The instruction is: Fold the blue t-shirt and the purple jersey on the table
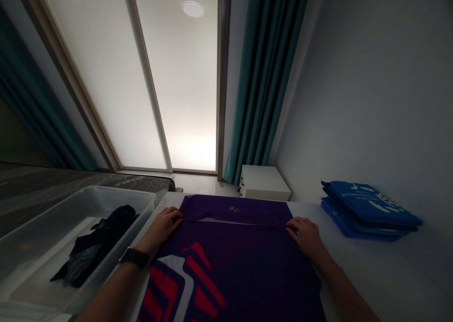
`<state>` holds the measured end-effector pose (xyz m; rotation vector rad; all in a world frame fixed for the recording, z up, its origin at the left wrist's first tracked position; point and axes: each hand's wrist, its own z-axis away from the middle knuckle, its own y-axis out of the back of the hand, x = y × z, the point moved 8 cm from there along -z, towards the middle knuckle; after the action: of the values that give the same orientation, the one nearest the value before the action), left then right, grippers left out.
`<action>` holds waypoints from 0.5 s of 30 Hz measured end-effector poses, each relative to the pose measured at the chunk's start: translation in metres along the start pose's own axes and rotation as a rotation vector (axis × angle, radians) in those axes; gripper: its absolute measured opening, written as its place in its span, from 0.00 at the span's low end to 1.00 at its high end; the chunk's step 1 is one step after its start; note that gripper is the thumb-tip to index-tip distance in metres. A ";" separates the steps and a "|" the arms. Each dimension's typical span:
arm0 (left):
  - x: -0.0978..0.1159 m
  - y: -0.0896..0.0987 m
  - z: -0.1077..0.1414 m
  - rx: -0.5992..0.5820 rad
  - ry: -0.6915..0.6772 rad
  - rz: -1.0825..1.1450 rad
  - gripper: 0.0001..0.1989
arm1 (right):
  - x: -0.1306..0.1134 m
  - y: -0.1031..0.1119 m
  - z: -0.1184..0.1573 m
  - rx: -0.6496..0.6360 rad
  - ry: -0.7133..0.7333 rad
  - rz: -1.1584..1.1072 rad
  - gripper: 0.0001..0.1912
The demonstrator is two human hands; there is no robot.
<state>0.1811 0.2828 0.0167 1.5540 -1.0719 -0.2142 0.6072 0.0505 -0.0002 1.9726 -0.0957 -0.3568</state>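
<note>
A dark purple garment (262, 265) with red and white shapes at its lower left lies spread on a white table (357, 265). Its far part is folded over into a band with a small logo. My left hand (165, 225), with a dark watch on the wrist, pinches the garment's left edge near the fold. At the right edge, level with it, my right hand (305, 234) has its fingers closed on the cloth.
A clear plastic bin (141, 197) with dark clothes (101, 246) stands at the left. Folded blue garments (368, 208) are stacked on the table's right side. Beyond the table are a white cabinet (264, 180), teal curtains (267, 76) and frosted sliding doors (180, 76).
</note>
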 end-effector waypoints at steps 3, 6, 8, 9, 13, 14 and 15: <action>0.000 0.002 0.000 0.008 -0.007 0.023 0.12 | -0.001 -0.001 -0.001 0.006 -0.003 -0.008 0.15; 0.004 0.005 0.002 -0.014 -0.020 0.022 0.10 | 0.002 -0.003 -0.001 0.007 -0.025 -0.039 0.16; 0.008 0.006 0.003 -0.032 -0.034 0.018 0.09 | 0.006 -0.004 -0.001 0.022 -0.046 -0.054 0.16; 0.009 0.006 0.004 -0.036 -0.039 0.017 0.08 | 0.007 -0.005 -0.001 0.029 -0.052 -0.057 0.16; 0.006 0.005 0.005 -0.035 -0.045 0.024 0.08 | 0.006 -0.006 -0.001 0.038 -0.031 -0.047 0.14; 0.005 0.004 0.005 -0.033 -0.045 0.029 0.08 | 0.005 -0.006 -0.001 0.038 -0.022 -0.042 0.13; 0.004 0.004 0.005 -0.032 -0.045 0.035 0.09 | 0.005 -0.005 -0.001 0.039 -0.014 -0.038 0.12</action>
<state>0.1783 0.2772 0.0202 1.5074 -1.1250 -0.2426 0.6113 0.0526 -0.0057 2.0126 -0.0752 -0.3966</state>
